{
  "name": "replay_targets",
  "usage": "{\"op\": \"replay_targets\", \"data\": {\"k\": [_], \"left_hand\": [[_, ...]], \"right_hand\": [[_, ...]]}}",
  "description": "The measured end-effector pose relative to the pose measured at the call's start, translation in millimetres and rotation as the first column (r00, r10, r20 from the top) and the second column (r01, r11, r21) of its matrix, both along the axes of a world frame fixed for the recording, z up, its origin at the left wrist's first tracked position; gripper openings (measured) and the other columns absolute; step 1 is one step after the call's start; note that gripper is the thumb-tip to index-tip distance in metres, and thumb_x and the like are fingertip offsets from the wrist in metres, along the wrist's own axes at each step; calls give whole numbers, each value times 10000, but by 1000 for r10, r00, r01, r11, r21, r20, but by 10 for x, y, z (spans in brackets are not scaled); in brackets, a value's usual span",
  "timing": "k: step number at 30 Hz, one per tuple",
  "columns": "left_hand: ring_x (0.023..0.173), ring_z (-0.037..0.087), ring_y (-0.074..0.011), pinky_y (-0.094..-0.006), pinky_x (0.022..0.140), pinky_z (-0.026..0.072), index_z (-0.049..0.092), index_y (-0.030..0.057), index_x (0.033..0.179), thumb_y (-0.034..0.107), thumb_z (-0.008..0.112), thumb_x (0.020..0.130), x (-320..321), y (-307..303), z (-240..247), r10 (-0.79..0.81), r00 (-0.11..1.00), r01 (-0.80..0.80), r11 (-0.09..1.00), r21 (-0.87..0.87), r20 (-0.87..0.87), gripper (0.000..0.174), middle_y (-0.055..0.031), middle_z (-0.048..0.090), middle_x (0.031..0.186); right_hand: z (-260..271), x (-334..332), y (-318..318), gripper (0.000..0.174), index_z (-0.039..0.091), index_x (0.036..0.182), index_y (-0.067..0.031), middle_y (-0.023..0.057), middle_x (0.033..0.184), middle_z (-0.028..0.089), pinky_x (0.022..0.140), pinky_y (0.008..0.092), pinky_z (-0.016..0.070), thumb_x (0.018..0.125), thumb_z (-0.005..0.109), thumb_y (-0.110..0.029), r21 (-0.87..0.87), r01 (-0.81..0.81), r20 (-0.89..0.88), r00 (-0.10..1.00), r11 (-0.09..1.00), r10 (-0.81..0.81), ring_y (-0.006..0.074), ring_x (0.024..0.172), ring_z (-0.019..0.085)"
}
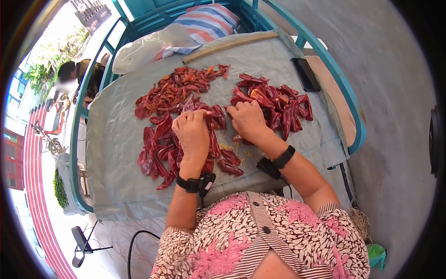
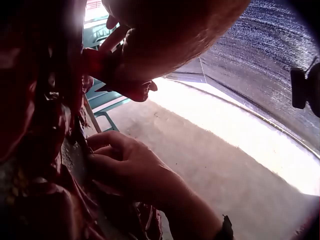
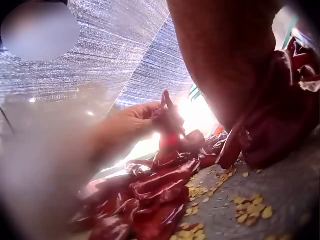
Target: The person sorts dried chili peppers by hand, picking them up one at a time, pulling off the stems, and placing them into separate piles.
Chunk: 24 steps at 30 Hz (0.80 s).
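Observation:
Dried red peppers lie in three heaps on a grey-green cloth [image 1: 111, 139]: small shrivelled ones [image 1: 172, 90] at the back left, larger ones under the left hand [image 1: 193, 132], more large ones [image 1: 278, 102] on the right. The left hand pinches a red pepper [image 3: 167, 117] between thumb and fingers, clearest in the right wrist view. Beside the right heap, the right hand [image 1: 251, 122] has its fingers bent, a dark red piece at the fingertips; its grip is partly hidden. Yellow seeds [image 3: 250, 207] are scattered between the hands.
A teal metal rail [image 1: 341, 93] surrounds the cloth. A black phone [image 1: 306, 74] lies at the right, a wooden strip [image 1: 230, 46] at the back, near a striped sack [image 1: 209, 23] and a pale bag [image 1: 148, 49]. Another person [image 1: 90, 76] is beyond the left rail.

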State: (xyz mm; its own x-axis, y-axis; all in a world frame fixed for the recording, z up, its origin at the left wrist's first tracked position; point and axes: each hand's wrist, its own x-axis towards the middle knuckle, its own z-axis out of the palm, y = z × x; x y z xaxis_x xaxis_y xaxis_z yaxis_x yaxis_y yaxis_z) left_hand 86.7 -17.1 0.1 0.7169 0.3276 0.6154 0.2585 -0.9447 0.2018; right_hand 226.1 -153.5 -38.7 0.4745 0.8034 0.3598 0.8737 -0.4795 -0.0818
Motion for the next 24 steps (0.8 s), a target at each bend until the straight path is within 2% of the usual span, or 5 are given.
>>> {"op": "replay_targets", "data": {"k": [6, 10, 16, 19, 24], "left_hand": [[1019, 615, -321, -419, 880, 459, 643, 87, 1138, 76, 655, 887, -55, -152, 181, -13, 1000, 12, 946, -325, -2, 252, -97, 674, 1030], [957, 618, -411, -474, 811, 505, 599, -2, 1136, 96, 639, 937, 20, -224, 26, -156, 980, 196, 870, -453, 124, 225, -195, 619, 1054], [969, 613, -431, -479, 806, 518, 572, -4, 1193, 62, 607, 950, 43, -322, -61, -167, 979, 204, 815, -543, 118, 254, -212, 580, 1090], [951, 634, -376, -433, 825, 513, 626, 0, 1153, 55, 641, 909, -45, -423, 18, -215, 977, 177, 796, -578, 2, 251, -197, 629, 1027], [933, 642, -399, -435, 822, 517, 625, -2, 1108, 39, 643, 892, 23, -604, -254, -273, 959, 174, 767, -617, -69, 221, -211, 646, 1003]], "right_hand": [[201, 54, -170, 284, 683, 1060, -151, 69, 945, 631, 838, 432, 439, 776, 684, -139, 262, 19, -31, 999, 965, -11, 269, 949, 611], [510, 53, -330, 314, 679, 1093, -161, 41, 1015, 646, 854, 443, 458, 781, 718, -151, 404, 192, 42, 973, 895, -228, 287, 1006, 606], [531, -75, -408, 324, 643, 1169, -136, 70, 1032, 679, 877, 437, 467, 851, 690, -176, 292, 75, -207, 978, 954, -13, 304, 1030, 617], [509, -163, -287, 321, 635, 1179, -133, 89, 1037, 690, 880, 445, 467, 862, 675, -163, 307, 122, -335, 942, 944, -13, 301, 1048, 628], [626, -139, -127, 297, 637, 1169, -111, 93, 1056, 689, 802, 448, 502, 872, 646, -119, 408, 167, -371, 929, 898, -4, 321, 979, 653]]}}
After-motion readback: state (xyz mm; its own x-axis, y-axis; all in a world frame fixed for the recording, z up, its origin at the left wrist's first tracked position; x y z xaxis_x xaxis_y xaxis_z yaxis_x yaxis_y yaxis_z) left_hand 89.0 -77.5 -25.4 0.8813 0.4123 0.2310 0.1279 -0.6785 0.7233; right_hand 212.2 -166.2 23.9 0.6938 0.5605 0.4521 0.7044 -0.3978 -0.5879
